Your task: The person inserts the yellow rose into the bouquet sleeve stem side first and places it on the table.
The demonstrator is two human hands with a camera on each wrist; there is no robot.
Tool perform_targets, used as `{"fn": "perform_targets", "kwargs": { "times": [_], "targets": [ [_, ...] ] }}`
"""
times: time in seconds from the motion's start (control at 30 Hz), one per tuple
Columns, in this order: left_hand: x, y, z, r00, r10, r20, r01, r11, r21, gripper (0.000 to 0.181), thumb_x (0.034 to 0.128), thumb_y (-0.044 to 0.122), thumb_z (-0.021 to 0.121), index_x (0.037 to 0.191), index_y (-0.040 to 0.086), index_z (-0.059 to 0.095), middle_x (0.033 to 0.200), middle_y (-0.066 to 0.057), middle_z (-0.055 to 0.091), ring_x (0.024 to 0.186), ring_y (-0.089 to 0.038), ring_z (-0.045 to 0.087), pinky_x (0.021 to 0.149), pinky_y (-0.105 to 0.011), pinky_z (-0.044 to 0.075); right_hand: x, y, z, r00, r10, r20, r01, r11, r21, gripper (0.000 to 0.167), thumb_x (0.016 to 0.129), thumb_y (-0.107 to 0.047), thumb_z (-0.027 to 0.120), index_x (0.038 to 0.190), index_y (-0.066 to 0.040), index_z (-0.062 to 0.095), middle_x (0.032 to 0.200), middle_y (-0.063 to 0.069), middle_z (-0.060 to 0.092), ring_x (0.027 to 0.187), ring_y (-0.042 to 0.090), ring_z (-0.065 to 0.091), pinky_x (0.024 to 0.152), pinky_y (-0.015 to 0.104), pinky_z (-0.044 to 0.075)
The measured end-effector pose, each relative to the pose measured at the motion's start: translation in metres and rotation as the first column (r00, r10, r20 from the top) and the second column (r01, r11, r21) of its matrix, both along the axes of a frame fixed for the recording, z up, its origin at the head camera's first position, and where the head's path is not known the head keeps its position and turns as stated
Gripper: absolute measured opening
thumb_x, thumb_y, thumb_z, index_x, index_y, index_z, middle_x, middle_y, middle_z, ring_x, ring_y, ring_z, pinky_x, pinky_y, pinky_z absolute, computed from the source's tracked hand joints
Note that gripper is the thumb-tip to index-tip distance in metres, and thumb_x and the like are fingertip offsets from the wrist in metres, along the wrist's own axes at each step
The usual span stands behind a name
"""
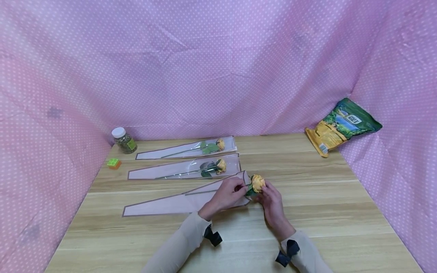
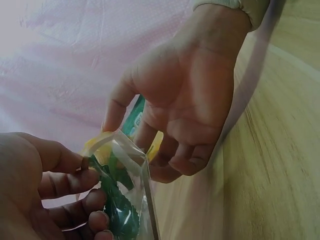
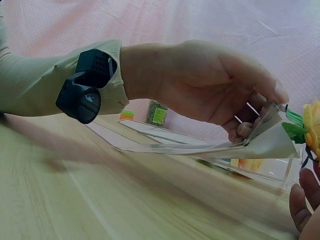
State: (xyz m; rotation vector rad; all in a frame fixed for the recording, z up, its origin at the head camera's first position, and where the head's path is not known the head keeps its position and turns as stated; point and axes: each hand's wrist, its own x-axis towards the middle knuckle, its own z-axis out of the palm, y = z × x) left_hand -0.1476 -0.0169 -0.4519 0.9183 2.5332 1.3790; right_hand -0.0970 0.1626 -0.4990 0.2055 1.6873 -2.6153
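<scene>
A yellow artificial rose (image 1: 257, 183) with green leaves sticks out of the wide end of the nearest flower sleeve (image 1: 160, 206), its stem inside. My left hand (image 1: 228, 194) pinches the clear film at the sleeve's mouth, close to a leaf (image 2: 120, 210). From the other side my right hand (image 1: 273, 204) holds the rose head, thumb and fingers about it. In the right wrist view the sleeve's mouth gapes slightly, and the left hand (image 3: 200, 85) arches over it. The rose (image 3: 312, 127) is cut off by that view's edge.
Behind lie two more sleeves, a middle one (image 1: 143, 174) and a far one (image 1: 150, 154), each with a yellow rose inside. A white-lidded jar (image 1: 125, 141) and small green-orange blocks (image 1: 114, 163) stand at left. A green-yellow bag (image 1: 341, 125) leans at the back right.
</scene>
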Motion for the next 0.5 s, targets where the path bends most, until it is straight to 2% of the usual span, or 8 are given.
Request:
{"fn": "perform_targets", "kwargs": {
  "times": [0.17, 0.27, 0.33, 0.4, 0.5],
  "targets": [
    [-0.002, -0.005, 0.004, 1.000, 0.012, -0.007, -0.012, 1.000, -0.011, 0.018, 0.0961, 0.019, 0.063, 0.082, 0.009, 0.069, 0.077, -0.001, 0.060, 0.070, -0.004, 0.048, 0.064, -0.017, 0.039, -0.001, 0.002, -0.004, 0.999, -0.014, -0.045, 0.013, 1.000, -0.023, 0.027, 0.105, -0.016, 0.042, 0.111, -0.028, 0.066, 0.098, -0.013, 0.069, 0.083, 0.004, 0.064, 0.073, 0.024, 0.052],
    [-0.005, -0.014, 0.008, 0.998, 0.042, -0.038, -0.043, 0.999, -0.022, 0.017, 0.0951, 0.024, 0.065, 0.086, 0.011, 0.069, 0.083, -0.002, 0.063, 0.073, -0.009, 0.053, 0.066, -0.019, 0.043, -0.002, 0.003, -0.007, 0.997, -0.012, -0.080, 0.009, 0.999, -0.038, 0.023, 0.104, -0.018, 0.046, 0.114, -0.027, 0.065, 0.099, -0.013, 0.068, 0.083, 0.004, 0.064, 0.072, 0.023, 0.052],
    [-0.006, -0.022, 0.009, 0.995, 0.065, -0.073, -0.068, 0.996, -0.050, 0.019, 0.0927, 0.029, 0.068, 0.093, 0.010, 0.070, 0.092, -0.004, 0.066, 0.081, -0.013, 0.058, 0.072, -0.024, 0.047, -0.002, 0.004, -0.009, 0.994, -0.004, -0.110, -0.002, 0.998, -0.058, 0.022, 0.103, -0.019, 0.048, 0.117, -0.025, 0.064, 0.101, -0.012, 0.069, 0.084, 0.004, 0.064, 0.072, 0.023, 0.052],
    [-0.007, -0.030, 0.009, 0.992, 0.079, -0.098, -0.090, 0.991, -0.104, 0.029, 0.0888, 0.036, 0.071, 0.104, 0.011, 0.069, 0.106, -0.005, 0.066, 0.096, -0.019, 0.061, 0.082, -0.033, 0.051, -0.002, 0.005, -0.009, 0.993, -0.005, -0.114, -0.002, 0.998, -0.058, 0.020, 0.102, -0.021, 0.051, 0.118, -0.025, 0.064, 0.101, -0.012, 0.069, 0.084, 0.003, 0.065, 0.072, 0.023, 0.053],
    [-0.007, -0.041, 0.006, 0.991, 0.067, -0.113, -0.090, 0.973, -0.212, 0.059, 0.0821, 0.045, 0.076, 0.129, 0.012, 0.062, 0.132, -0.009, 0.058, 0.121, -0.028, 0.056, 0.099, -0.047, 0.048, -0.001, 0.006, -0.008, 0.995, -0.022, -0.095, 0.017, 0.998, -0.053, 0.020, 0.102, -0.020, 0.051, 0.118, -0.024, 0.063, 0.100, -0.012, 0.070, 0.083, 0.004, 0.065, 0.071, 0.023, 0.053]
  ]
}}
